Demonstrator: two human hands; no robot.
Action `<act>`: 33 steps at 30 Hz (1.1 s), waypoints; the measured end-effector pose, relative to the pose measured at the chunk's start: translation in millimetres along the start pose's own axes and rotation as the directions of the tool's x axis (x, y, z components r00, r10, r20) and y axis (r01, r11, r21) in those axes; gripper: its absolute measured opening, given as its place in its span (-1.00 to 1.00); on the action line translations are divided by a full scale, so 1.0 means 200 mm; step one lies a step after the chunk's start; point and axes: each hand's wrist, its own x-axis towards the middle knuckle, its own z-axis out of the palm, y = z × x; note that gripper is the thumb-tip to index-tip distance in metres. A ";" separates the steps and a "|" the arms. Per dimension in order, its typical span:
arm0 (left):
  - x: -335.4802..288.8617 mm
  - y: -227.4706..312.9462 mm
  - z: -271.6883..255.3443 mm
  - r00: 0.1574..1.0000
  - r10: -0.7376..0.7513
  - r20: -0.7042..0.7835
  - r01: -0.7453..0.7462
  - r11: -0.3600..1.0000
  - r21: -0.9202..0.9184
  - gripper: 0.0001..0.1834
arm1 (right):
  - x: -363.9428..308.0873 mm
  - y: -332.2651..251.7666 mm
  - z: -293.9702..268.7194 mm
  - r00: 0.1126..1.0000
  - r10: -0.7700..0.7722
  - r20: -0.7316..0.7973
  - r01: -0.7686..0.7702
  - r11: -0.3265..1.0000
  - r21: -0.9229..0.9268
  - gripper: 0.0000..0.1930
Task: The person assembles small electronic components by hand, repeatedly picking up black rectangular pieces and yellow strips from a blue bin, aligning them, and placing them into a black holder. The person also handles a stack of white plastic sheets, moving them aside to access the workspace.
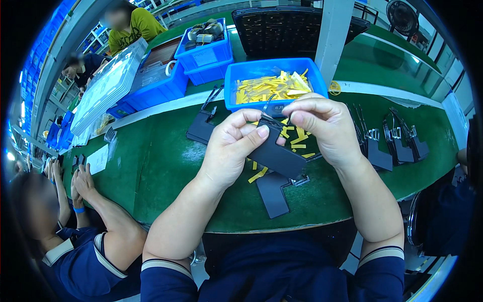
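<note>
My left hand grips a flat black panel-like part by its upper end, thumb on top, where thin dark cables come out. Beside it, my right hand has thumb and forefinger pinched on a thin black cable of that part; the exact tip is mostly hidden by the fingers. Just below the held part, a similar black L-shaped part with a metal-ended connector lies on the green table. Loose yellow strips are scattered under and around my hands.
Beyond my hands stands a blue bin of yellow strips. More black cabled parts lie at right and left. Blue crates and stacked white trays stand back left. A white post rises behind. A co-worker sits at left.
</note>
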 end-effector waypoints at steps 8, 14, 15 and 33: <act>0.04 0.06 -0.05 0.942 0.241 -0.233 -0.210 0.966 0.152 -0.78 | -0.01 0.10 0.10 0.973 0.186 0.134 -0.083 0.831 -0.549 -0.87; 0.03 0.08 -0.05 0.936 0.271 -0.225 -0.233 0.955 0.183 -0.79 | -0.05 0.23 0.19 0.948 -0.058 0.314 0.273 0.660 -0.700 -0.87; 0.03 0.08 -0.05 0.934 0.275 -0.228 -0.231 0.952 0.202 -0.78 | -0.04 0.25 0.19 0.930 -0.148 0.337 0.352 0.623 -0.698 -0.87; -0.03 0.03 0.05 0.943 0.327 0.061 -0.233 0.520 0.821 -0.80 | -0.02 0.01 0.05 0.848 -0.475 0.236 0.482 0.503 -0.718 -0.87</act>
